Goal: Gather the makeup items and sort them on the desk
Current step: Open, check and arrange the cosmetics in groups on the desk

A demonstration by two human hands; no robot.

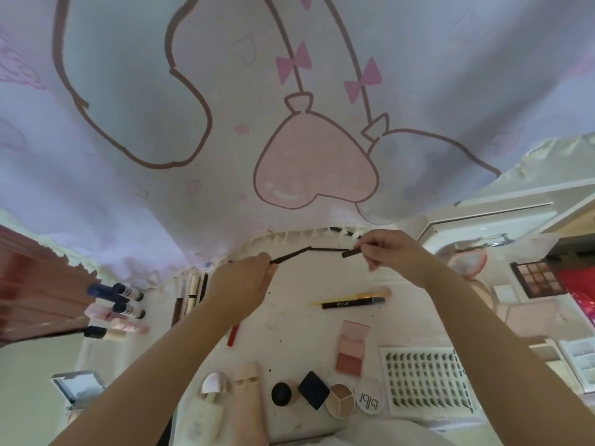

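My left hand [244, 284] pinches one end of a thin black makeup pencil [291, 254] above the white desk [289, 323]. My right hand [396, 255] pinches a second thin dark piece [328, 250] by its black end, maybe the pencil's cap or other half. The two pieces meet at an angle between my hands. On the desk below lie a black pen and a yellow brush [351, 302], a pink blush palette [351, 350], a red pencil [232, 334], a lash tray [426, 379] and small round compacts [339, 400].
Bottles and tubes [117, 309] lie in a row at the left. An eyeshadow palette [539, 280] sits at the right by a pink mirror [468, 262]. A foundation bottle [206, 410] and a beige tube [249, 400] lie near the front edge. A patterned curtain [289, 107] hangs behind the desk.
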